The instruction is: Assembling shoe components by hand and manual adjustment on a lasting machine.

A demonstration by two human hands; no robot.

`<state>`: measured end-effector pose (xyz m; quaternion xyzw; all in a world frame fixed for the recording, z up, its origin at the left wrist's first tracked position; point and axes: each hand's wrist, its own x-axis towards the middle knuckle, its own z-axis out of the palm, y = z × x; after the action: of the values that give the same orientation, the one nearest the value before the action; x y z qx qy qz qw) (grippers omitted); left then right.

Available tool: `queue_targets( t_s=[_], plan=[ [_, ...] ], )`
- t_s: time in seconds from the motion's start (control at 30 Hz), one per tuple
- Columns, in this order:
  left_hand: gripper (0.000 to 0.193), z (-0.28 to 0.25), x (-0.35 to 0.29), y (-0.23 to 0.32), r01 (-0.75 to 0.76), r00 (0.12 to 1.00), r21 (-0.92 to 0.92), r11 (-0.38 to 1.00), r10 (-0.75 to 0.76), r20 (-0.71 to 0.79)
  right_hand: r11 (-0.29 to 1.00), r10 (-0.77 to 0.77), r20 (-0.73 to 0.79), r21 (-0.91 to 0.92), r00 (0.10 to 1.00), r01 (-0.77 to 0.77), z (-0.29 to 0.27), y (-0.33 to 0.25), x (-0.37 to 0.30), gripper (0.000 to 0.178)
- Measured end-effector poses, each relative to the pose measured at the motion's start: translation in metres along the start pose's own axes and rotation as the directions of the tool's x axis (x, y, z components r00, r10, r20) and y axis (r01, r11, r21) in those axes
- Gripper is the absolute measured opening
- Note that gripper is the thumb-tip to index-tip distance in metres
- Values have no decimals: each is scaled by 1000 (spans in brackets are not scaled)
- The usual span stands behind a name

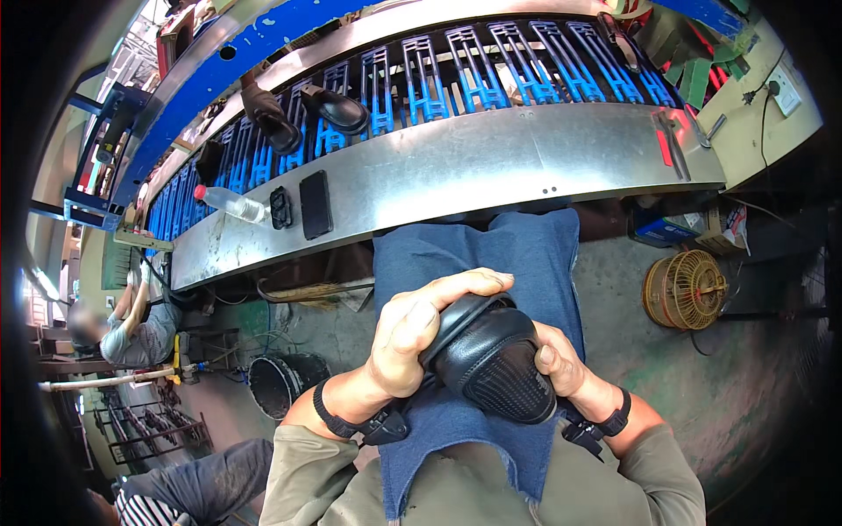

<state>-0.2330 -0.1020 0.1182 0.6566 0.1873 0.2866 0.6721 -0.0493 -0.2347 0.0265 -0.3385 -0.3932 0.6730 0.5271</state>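
Note:
A black shoe [493, 368] with a mesh toe rests on the blue denim apron [474, 254] over my lap. My left hand [419, 329] is curled over the shoe's upper edge and grips it. My right hand [560, 368] clasps the shoe's right side, thumb on the mesh. Both wrists wear black straps. Two more black shoes [303, 114] sit on the blue racks of the conveyor [491, 79] ahead of me.
A metal ledge [491, 162] fronts the conveyor, with a black phone [315, 204], a small black case [281, 208] and a clear bottle [230, 203] on it. A yellow fan [686, 289] and a black bucket [282, 381] stand on the floor. Another person [132, 329] sits at far left.

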Motion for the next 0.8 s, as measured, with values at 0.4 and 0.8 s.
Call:
queue_targets(
  t_s=[0.4,0.8],
  plan=[
    [78,-2,-5,3,-2,999,28,1000,1,36,999,0,-17,-34,1000,-1,4,2,1,90],
    [67,-7,-19,34,-156,981,404,901,93,172,1000,14,-87,-24,996,-17,-4,27,-9,87]
  ],
)
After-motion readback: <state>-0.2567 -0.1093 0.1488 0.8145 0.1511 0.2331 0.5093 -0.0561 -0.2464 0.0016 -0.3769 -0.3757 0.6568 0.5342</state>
